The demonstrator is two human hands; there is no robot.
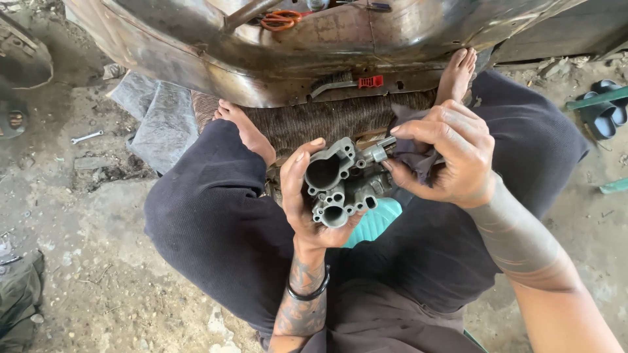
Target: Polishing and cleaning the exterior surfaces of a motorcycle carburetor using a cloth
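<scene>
Centrally, a grey metal carburettor body [343, 183] sits upright in the left hand [307, 202], whose palm cups it from below and behind while the thumb and fingers curl round its left flank; its two round bores face the camera, one above the other. Toward three o'clock of the part, the right hand [448, 160] is closed on a dark rag [415, 157], the fingertips pinching the cloth against a small fitting at the part's upper right edge. Both hands hover over the lap of a person seated cross-legged in dark trousers [216, 216], bare feet showing at eleven and one o'clock. At twelve o'clock a worn metal panel [196, 52] spans the top, with orange-handled scissors [280, 19] on it and a small red clip [370, 82] at its lower rim. At nine o'clock a spanner [87, 136] lies on the dirt floor [98, 261], and dark sandals [605, 108] rest at two o'clock.
</scene>
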